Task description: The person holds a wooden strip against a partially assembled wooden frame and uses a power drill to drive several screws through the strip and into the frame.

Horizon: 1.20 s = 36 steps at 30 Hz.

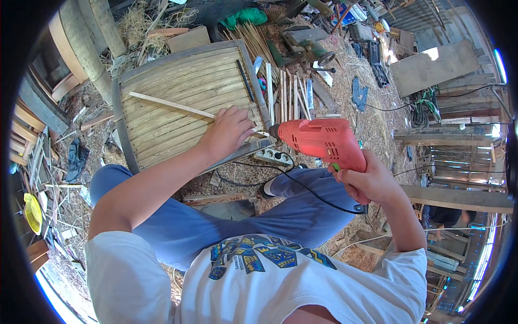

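Note:
My right hand (372,181) grips the handle of a red corded power drill (324,141), which points left. The drill's chuck (274,132) is at the end of a thin wooden strip (170,105); whether the bit is in the wood I cannot tell. Fingers bent, my left hand (232,129) holds this strip near that end, over the slatted wooden table (178,70). The strip slants across the slats toward the far left. A dark thin rod (245,81) lies along the table's right side.
Right of the table lie several cut wooden strips (291,97). A white power strip (273,157) sits by the near right table corner, and the drill's black cord (318,198) loops over my leg. Shavings cover the ground. Wide boards (436,69) lie at the far right.

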{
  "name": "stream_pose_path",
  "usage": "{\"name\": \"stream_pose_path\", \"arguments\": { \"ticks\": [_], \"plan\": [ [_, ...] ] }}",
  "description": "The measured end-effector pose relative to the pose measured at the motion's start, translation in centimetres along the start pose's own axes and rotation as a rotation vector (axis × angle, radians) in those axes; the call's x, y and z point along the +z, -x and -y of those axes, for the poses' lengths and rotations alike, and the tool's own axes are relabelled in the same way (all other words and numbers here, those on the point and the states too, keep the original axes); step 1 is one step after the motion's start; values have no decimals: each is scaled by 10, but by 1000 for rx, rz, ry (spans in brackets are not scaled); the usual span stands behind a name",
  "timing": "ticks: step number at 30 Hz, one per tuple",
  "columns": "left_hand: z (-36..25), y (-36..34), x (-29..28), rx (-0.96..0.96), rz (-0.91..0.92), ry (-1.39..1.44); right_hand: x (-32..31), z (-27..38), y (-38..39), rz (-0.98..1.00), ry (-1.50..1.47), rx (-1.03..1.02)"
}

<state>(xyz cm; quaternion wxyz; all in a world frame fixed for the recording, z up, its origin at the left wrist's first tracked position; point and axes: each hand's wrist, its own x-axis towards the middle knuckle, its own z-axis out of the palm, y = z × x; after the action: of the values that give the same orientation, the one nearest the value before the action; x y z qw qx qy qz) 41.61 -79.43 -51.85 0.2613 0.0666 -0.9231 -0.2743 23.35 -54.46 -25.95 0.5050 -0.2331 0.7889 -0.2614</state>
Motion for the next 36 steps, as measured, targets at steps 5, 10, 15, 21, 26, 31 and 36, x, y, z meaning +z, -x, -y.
{"name": "stream_pose_path", "arguments": {
  "ticks": [5,10,15,21,26,31,36],
  "plan": [
    [0,0,0,6,5,4,-7,18,0,30,133,60],
    [0,0,0,-11,16,15,-7,35,-2,39,228,95],
    [0,-4,1,-20,28,22,-9,39,-3,-46,238,67],
    [1,-2,0,-33,36,41,-20,35,-17,45,188,-90],
    [-1,-5,-2,-45,52,38,-27,40,-23,38,361,-172],
    [-1,-5,-2,-50,67,15,-29,50,-28,17,569,-325],
    [0,-5,-1,-60,91,7,-27,64,-38,91,658,-342]
  ]
}}
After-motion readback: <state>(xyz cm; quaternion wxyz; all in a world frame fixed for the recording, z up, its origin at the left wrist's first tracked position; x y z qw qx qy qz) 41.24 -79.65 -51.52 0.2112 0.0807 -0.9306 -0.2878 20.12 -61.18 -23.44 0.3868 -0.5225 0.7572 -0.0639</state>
